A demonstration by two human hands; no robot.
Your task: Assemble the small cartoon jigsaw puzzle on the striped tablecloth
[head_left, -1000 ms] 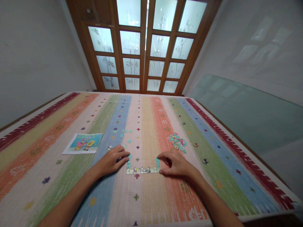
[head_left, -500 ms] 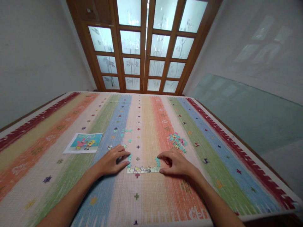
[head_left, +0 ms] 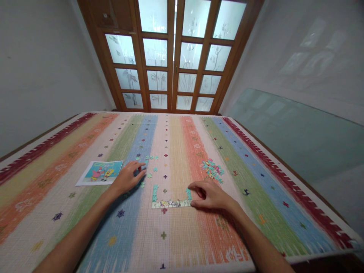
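Note:
A partly joined jigsaw puzzle (head_left: 170, 204) lies on the striped cloth in front of me, its bottom row and two short sides forming a U. My right hand (head_left: 209, 195) rests at its right side, thumb and index finger apart, the tips touching or very near the edge pieces. My left hand (head_left: 131, 176) is above the blue stripe, thumb and fingers apart, with nothing visible between them. Just right of its fingertips lie loose puzzle pieces (head_left: 149, 175). More pieces (head_left: 152, 157) sit farther back in a short row. Part of the left palm is hidden.
A printed cartoon picture (head_left: 100, 172) lies left of my left hand. Beyond my right hand is a heap of loose puzzle pieces (head_left: 212, 169). The striped tablecloth (head_left: 182, 235) covers the table. Wooden doors with glass panes (head_left: 173, 87) stand behind; a glass sheet (head_left: 298, 132) is at right.
My left hand has left the puzzle's left side and moved away and to the left, toward the loose pieces. My right hand has stayed at the right side.

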